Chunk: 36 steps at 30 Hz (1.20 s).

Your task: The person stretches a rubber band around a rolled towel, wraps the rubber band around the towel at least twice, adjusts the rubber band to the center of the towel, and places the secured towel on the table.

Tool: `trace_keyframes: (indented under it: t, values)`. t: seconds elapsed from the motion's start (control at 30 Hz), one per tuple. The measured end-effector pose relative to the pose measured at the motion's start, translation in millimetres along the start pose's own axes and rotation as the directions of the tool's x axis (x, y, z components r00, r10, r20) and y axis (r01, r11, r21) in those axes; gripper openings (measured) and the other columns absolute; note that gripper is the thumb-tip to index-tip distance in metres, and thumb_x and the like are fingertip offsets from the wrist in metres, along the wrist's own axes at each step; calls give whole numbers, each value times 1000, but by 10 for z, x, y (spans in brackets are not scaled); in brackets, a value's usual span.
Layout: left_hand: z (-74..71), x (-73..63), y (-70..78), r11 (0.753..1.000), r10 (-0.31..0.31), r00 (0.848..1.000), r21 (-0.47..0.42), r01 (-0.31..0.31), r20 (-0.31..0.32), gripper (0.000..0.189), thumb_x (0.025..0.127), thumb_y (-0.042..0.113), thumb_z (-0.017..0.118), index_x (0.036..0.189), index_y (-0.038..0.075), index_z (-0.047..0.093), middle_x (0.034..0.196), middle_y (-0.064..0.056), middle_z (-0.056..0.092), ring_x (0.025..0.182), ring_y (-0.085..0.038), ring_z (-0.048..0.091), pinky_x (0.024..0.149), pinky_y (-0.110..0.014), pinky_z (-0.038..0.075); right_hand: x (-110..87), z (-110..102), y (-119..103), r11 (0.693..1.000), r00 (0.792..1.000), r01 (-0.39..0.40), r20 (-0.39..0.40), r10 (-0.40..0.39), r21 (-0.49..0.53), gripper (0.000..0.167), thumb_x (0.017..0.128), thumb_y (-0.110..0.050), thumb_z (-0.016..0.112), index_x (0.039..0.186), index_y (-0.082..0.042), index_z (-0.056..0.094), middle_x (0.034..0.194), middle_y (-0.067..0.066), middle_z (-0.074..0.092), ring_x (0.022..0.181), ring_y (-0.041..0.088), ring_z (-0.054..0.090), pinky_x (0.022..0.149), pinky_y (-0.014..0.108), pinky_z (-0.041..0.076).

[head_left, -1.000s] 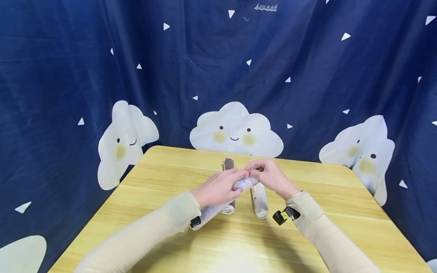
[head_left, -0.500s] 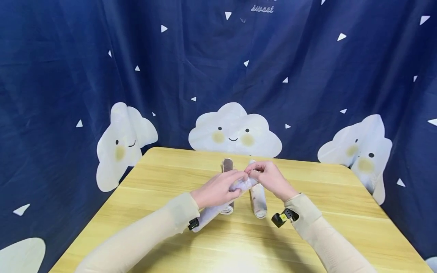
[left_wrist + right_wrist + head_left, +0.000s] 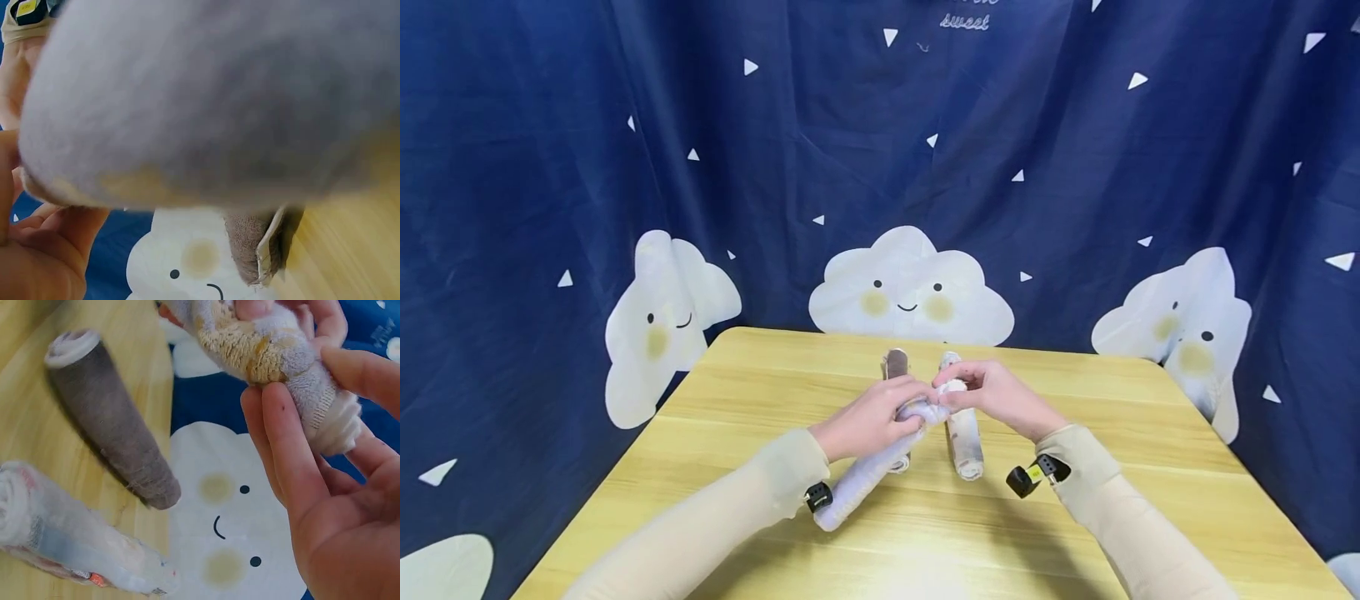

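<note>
A rolled lavender towel slants above the table, its near end low under the left wrist. My left hand grips it near its upper part, fingers over the top and thumb below. With thumb and fingers, my right hand pinches the far end, where pale layers of the roll show. In the right wrist view the held towel shows a tan patch and a white spiral end. A brown rolled towel lies behind the left hand, partly hidden by it. Below the right hand lies a white patterned rolled towel.
The wooden table spreads under both arms, its far edge just beyond the rolls. A dark blue curtain with white clouds and triangles hangs around its back and sides. Each wrist bears a small black camera.
The right hand has shifted its pinch, and the towel's pale rolled end now shows between its fingers. The towel's near end has dropped slightly toward me. The head view has drifted a little.
</note>
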<state>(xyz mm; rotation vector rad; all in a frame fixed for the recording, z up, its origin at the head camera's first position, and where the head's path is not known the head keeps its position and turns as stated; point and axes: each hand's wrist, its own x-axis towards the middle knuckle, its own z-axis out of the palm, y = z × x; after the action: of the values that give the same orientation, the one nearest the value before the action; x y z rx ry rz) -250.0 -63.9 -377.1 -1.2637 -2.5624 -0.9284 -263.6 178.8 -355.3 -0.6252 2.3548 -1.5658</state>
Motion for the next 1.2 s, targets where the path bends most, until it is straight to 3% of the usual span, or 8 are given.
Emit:
trace_keyframes:
  t: [0.13,0.3,0.6,0.83,0.93,1.03,1.1,1.2]
  values:
    - [14,8,18,999,-26,997,29,24,76,25,96,16,59,120,23,63,122,5,59,88,-7,54,82,-23,49,6,59,19,999,998,-24,-53,21,-42,18,91,-15,71,108,-10,74,109,5,71,90,16,66,82,33,56]
    - [39,14,15,999,-38,993,34,34,112,16,95,16,60,109,23,60,109,7,55,81,-8,53,73,-21,47,28,120,0,998,994,-41,-107,36,-46,18,88,-7,67,104,-7,75,101,6,72,84,15,62,75,32,55]
    - [80,-20,-17,997,23,997,71,-29,80,12,91,12,62,96,19,56,97,7,48,77,-7,51,66,-20,46,49,154,-42,998,986,-68,-155,67,3,18,90,-8,64,102,-5,76,107,10,72,92,19,61,78,36,53]
    - [75,-74,-35,996,55,996,68,-59,65,15,90,8,59,90,23,57,98,7,46,78,-7,50,70,-20,46,70,131,22,987,975,-82,-192,108,137,20,88,-5,64,103,1,75,106,7,71,82,13,61,70,26,52]
    - [83,-81,-42,1000,22,999,3,-22,50,17,89,9,59,97,24,58,102,9,49,77,-7,50,70,-22,47,36,104,27,991,983,-47,-171,68,126,22,89,-6,63,106,1,74,103,7,71,83,13,62,71,26,53]
    - [91,-77,-62,994,-25,999,-105,27,25,22,87,8,58,101,25,56,101,9,51,75,-9,48,67,-24,46,-4,61,27,997,992,10,-122,-1,75,24,93,-11,63,113,-2,72,105,9,71,86,15,65,74,33,57]
    - [98,-63,-88,979,-47,999,-197,49,19,25,86,4,57,102,23,55,99,7,53,76,-10,48,67,-25,45,-30,28,28,998,996,55,-77,-52,36,27,95,-16,65,120,-7,70,112,9,70,87,19,66,77,37,59]
    - [101,-41,-129,936,-73,996,-341,83,43,26,88,0,55,103,20,55,99,3,56,74,-10,50,67,-25,46,-62,-8,25,994,994,105,-11,-105,10,36,95,-21,69,131,-16,65,130,6,63,95,23,68,81,40,59]
